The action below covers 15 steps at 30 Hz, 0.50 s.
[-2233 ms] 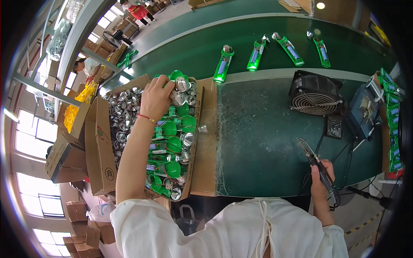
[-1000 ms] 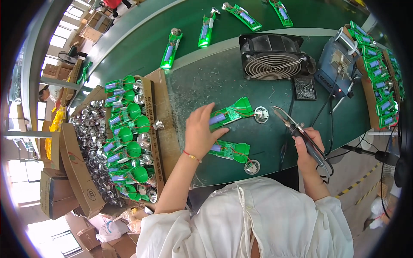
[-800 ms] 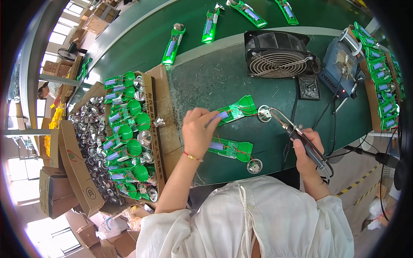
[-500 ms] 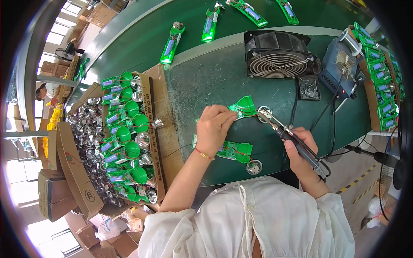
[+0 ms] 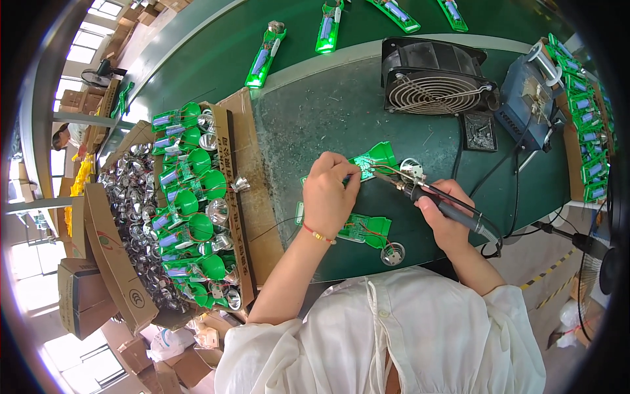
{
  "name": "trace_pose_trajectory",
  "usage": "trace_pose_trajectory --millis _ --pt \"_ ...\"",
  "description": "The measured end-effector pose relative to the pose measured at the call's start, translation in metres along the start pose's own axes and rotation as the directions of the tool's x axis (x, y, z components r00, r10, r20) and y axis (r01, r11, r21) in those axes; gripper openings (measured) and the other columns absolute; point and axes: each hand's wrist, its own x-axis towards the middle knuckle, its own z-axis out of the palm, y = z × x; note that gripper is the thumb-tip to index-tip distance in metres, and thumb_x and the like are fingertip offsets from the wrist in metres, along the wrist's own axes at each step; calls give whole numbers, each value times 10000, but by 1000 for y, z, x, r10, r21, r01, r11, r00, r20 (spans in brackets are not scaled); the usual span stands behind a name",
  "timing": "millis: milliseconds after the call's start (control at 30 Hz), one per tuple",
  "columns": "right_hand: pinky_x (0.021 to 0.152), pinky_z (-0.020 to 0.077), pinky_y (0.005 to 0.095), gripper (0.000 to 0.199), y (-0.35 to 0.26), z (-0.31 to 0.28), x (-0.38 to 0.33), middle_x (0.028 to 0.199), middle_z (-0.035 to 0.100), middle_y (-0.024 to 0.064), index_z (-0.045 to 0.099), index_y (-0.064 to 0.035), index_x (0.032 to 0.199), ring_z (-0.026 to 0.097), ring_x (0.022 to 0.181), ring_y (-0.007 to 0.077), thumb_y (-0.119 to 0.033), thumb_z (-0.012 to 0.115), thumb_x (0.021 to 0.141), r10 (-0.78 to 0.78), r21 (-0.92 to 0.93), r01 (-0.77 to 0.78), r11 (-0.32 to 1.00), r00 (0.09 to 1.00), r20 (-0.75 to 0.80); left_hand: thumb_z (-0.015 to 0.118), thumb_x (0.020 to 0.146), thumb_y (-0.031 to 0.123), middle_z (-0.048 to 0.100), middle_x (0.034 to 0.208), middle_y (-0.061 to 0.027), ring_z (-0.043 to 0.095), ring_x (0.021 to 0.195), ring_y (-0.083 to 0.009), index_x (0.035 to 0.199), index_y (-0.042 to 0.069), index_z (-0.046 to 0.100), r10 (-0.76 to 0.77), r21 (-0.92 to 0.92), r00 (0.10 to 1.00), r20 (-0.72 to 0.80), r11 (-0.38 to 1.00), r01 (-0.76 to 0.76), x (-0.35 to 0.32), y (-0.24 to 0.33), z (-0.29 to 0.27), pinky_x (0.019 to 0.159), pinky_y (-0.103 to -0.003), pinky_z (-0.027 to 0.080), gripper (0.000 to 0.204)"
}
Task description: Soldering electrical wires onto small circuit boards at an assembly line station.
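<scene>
My left hand (image 5: 328, 192) lies across a green flashlight housing (image 5: 382, 155) with a circuit board in it. Thumb and forefinger are pinched together at the board; whatever sits between them is too small to make out. In my right hand (image 5: 447, 220) is a soldering iron (image 5: 453, 210), its tip pointing left at the board close to my left fingertips. A round silver lamp reflector (image 5: 411, 168) lies just beyond the iron, beside the housing's flared end. Nearer me, partly covered by my left hand, rests a second green housing (image 5: 371, 230), with red wires running toward another reflector (image 5: 393, 254).
A black fan (image 5: 433, 85) stands at the back, with a blue soldering station (image 5: 525, 102) and solder spool (image 5: 545, 69) to its right. Cartons of green housings (image 5: 213, 184) flank both sides. Lit flashlight halves (image 5: 262, 59) lie along the far surface. Cables trail at right.
The soldering iron's tip has moved left, from beside the reflector to the circuit board. My left hand stays pinched over the housing. The whole view has shifted slightly.
</scene>
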Motion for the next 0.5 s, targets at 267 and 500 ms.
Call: trace_pose_trajectory --millis 267,500 --pt "528 414 197 124 5 6 5 669 572 14 566 -3 813 504 589 48 -58 653 743 72 87 -71 994 997 0 646 653 22 555 810 -75 567 718 -232 714 33 605 13 27 999 -30 1000 -13 0 -7 7 618 -316 471 75" --pt "534 419 194 119 10 10 8 684 588 28 560 2 821 519 599 51 -44 645 752 95 110 -96 989 995 15 641 653 26 566 808 -86 578 706 -235 713 27 610 16 67 1000 -26 998 -14 3 -8 8 614 -313 478 67"
